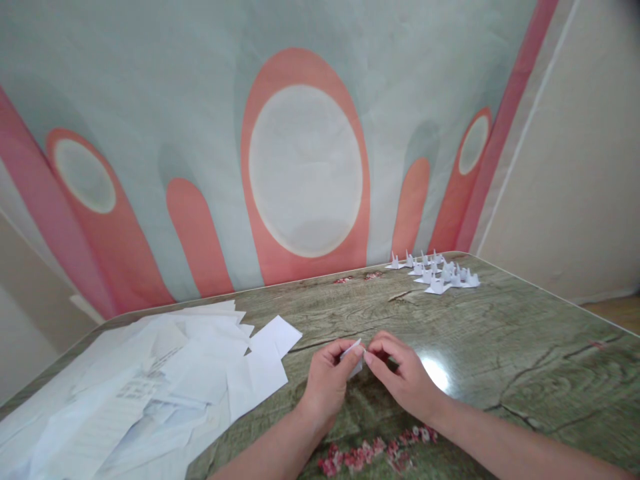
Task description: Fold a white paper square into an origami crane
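A small piece of folded white paper (356, 367) is between my hands, just above the table near its middle. My left hand (327, 373) is closed on it, with the thumb lying against its near side. At the paper's right tip, the thumb and forefinger of my right hand (400, 370) are pinched together. Fingers cover much of the paper, so its full shape is hidden. At the far right of the table stands a group of several folded white paper cranes (437, 285).
A large heap of loose white paper sheets (200, 373), some printed, spreads over the table's left side. Square sheets (280, 333) lie at its right edge. The wood-patterned table (500, 347) has printed pink flowers. Behind it hangs a backdrop (305, 167) with arches.
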`<state>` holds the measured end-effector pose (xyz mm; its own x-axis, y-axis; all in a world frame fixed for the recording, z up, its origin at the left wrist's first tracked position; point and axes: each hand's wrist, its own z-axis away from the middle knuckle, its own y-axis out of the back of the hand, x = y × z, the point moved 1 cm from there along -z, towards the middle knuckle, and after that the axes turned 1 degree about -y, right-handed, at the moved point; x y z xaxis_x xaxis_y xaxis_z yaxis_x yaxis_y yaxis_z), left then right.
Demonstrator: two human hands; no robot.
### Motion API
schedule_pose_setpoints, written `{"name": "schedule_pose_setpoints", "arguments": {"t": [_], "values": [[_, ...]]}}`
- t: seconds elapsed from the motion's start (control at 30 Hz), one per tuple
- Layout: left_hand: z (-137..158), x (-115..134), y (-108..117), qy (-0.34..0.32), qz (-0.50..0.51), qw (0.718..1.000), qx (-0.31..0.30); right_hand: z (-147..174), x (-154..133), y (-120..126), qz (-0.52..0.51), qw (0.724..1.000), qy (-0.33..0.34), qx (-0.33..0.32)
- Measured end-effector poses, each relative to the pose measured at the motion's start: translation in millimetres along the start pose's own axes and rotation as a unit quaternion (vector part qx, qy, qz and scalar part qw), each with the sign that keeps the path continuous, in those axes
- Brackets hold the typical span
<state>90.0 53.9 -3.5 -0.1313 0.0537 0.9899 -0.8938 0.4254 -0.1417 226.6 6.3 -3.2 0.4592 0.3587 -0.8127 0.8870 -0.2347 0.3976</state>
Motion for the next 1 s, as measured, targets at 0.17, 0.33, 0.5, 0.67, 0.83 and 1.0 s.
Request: {"name": "schedule_pose_setpoints", "arguments": {"t": [0.17,0.33,0.5,0.67,0.83,1.0], "values": [[-0.4,-0.2,0.7,-0.012,-0.018,1.000,-0.013,-2.8,2.3,1.0,-0.002,1.000,-0.005,0.017],[-2.0,-1.9,1.6,-0.022,-0.029,0.999,-0.021,-3.2,4.1,3.0,-0.021,1.000,-0.002,0.021],[-2.9,-4.2,2.8,-0.040,-0.054,0.997,-0.032,-3.8,7.7,3.0,-0.068,0.997,-0.043,0.015],[-1.4,-1.8,2.0,-0.063,-0.075,0.994,-0.052,-3.5,9.1,1.5,-0.085,0.994,-0.066,0.010],[-0.3,1.9,1.7,-0.074,-0.089,0.991,-0.063,-4.3,9.3,0.3,-0.126,0.988,-0.094,0.008],[0.1,3.3,1.6,-0.075,-0.098,0.990,-0.065,-6.3,9.5,0.6,-0.167,0.977,-0.133,-0.003]]}}
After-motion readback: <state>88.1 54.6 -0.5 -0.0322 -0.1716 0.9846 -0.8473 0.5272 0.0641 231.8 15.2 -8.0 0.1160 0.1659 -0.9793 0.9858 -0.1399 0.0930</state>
